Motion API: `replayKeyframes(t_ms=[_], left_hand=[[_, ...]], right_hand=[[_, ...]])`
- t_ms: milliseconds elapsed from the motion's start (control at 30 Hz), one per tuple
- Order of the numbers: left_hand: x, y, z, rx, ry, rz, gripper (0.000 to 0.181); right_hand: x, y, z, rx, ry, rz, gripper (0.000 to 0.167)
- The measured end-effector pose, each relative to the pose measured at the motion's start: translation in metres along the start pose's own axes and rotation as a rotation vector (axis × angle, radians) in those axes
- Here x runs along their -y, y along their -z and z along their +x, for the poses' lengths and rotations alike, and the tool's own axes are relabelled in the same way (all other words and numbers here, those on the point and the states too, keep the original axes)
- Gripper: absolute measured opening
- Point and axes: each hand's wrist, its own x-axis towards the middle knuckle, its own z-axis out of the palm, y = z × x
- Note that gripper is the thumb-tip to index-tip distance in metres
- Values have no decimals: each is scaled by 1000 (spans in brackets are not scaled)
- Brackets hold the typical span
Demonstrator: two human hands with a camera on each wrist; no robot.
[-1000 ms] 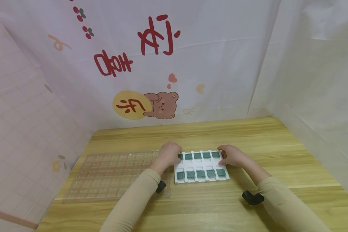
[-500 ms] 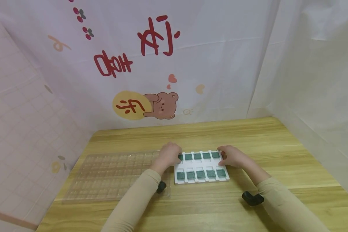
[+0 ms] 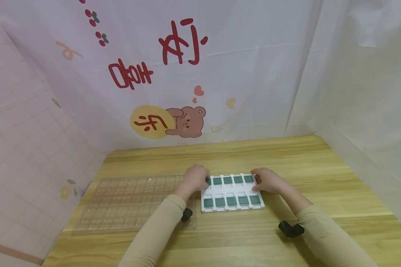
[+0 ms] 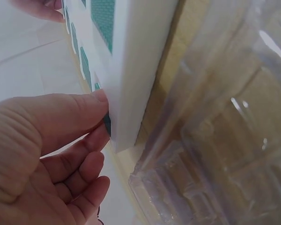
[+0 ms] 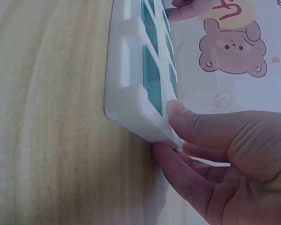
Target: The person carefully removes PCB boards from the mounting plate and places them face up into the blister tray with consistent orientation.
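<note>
A white tray [image 3: 232, 190] lies on the table with two rows of square green chips [image 3: 231, 200] in its slots. My left hand [image 3: 195, 178] grips the tray's far left corner. In the left wrist view its thumb [image 4: 79, 110] lies over the corner chip, partly hiding it, with the index finger behind the edge. At the far right corner my right hand [image 3: 269, 180] holds the tray between thumb [image 5: 196, 124] and fingers, the thumb on the top face. Beneath the left forearm a clear plastic tray [image 3: 127, 202] with many small compartments is partly covered.
The wooden table [image 3: 240, 237] carries both trays, the clear one left of the white one. A printed white curtain [image 3: 247, 74] hangs behind and at both sides. Black wrist mounts [image 3: 291, 228] sit on the forearms, close above the table.
</note>
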Motion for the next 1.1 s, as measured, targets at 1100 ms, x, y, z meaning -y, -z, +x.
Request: replayKeyframes(t_ms=[1100], left_hand=[[7, -2, -9, -59, 56, -229, 24]], right_hand=[[3, 1, -3, -16, 20, -25, 66]])
